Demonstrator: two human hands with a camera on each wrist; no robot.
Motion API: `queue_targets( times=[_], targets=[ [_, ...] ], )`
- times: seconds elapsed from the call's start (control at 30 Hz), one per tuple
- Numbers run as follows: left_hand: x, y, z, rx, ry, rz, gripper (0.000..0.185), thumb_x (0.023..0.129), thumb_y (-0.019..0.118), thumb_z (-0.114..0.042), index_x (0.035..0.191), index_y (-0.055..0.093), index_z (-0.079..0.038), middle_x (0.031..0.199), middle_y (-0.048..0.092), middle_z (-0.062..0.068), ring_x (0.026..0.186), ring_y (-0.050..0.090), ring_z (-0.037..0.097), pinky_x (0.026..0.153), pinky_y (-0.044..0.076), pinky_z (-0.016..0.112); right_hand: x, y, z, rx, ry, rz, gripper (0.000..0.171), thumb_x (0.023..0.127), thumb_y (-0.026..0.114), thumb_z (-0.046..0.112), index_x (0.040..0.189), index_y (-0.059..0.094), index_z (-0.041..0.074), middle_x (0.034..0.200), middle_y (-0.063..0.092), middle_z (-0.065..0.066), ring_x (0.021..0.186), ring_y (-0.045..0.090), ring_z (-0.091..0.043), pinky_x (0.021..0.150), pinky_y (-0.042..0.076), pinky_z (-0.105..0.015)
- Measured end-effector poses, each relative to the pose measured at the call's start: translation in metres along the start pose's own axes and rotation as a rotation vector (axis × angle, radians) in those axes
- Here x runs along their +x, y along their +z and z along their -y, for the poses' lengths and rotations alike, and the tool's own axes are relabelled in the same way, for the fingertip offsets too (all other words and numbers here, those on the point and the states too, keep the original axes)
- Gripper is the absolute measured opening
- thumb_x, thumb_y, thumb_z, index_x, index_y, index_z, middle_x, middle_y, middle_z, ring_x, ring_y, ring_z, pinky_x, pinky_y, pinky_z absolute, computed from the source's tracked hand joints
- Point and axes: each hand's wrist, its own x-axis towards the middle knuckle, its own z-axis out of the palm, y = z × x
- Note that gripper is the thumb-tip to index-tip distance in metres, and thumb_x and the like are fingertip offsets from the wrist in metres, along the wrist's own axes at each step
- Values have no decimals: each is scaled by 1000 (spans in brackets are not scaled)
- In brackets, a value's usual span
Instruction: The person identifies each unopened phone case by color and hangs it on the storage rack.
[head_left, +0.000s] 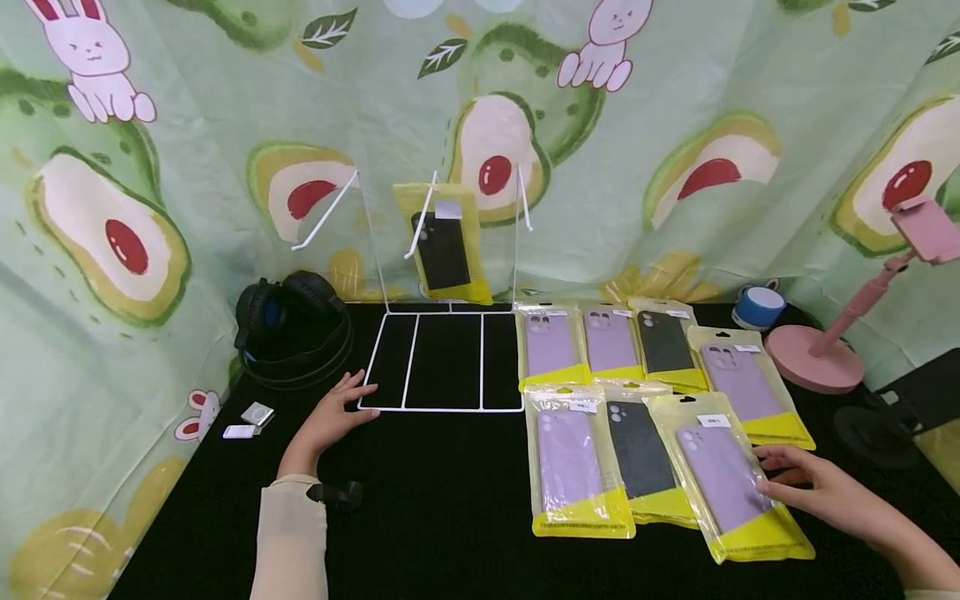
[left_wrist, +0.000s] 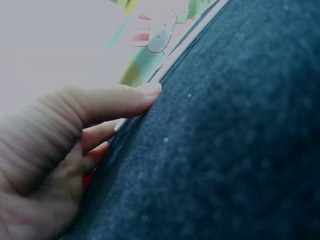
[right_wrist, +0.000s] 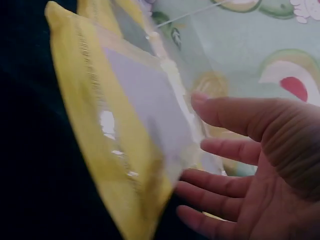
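My left hand [head_left: 333, 417] rests at the near left corner of a white wire rack [head_left: 442, 410], thumb and fingertips touching the wire. In the left wrist view the thumb lies straight along it. On the right, my right hand [head_left: 817, 487] reaches to the right edge of a packaged purple phone case [head_left: 723, 479]. Its thumb is over the clear front and its fingers are beside the edge, loosely spread. The bag has a yellow lower part. On the rack's middle hook hangs a packaged black phone case [head_left: 442, 258]; the two outer hooks hold nothing.
Several more packaged cases, purple and black [head_left: 663, 346], lie in two rows right of the rack. Black headphones [head_left: 292, 325] sit at the back left, near small earphone-like items [head_left: 255, 415]. A blue-and-white round container [head_left: 759, 308] and pink phone stand [head_left: 817, 358] stand at the right.
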Motion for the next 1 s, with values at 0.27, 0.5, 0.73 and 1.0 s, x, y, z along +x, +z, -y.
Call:
queue_targets(
  times=[0.27,0.5,0.73,1.0],
  targets=[
    [0,0,3,-10,14,6,54,89,65,-25,135,50,-2,155,19,18,144,3,37,110,5,61,12,14,-1,-23,59,-86,69,88,67,29,131,36,-16,106,52,-24,80,52,-21,62,45,-32],
    [0,-1,0,-2,22,0,53,89,66,-25,134,51,-3,154,20,19,143,4,38,111,6,61,14,22,3,-10,89,-129,67,87,67,23,134,35,-12,91,57,-11,75,49,-19,59,41,-29],
    [0,-1,-1,6,15,3,53,89,65,-25,135,51,-2,155,19,20,143,3,38,110,6,61,10,26,6,32,104,-210,48,91,57,7,133,41,-10,84,56,-8,68,46,-17,54,38,-25],
    [0,-1,-1,19,21,4,52,90,64,-24,135,51,-2,154,20,20,143,4,39,110,6,61,6,18,21,104,52,-272,46,94,55,15,133,42,-7,97,52,-11,76,50,-13,62,42,-23]
  ],
)
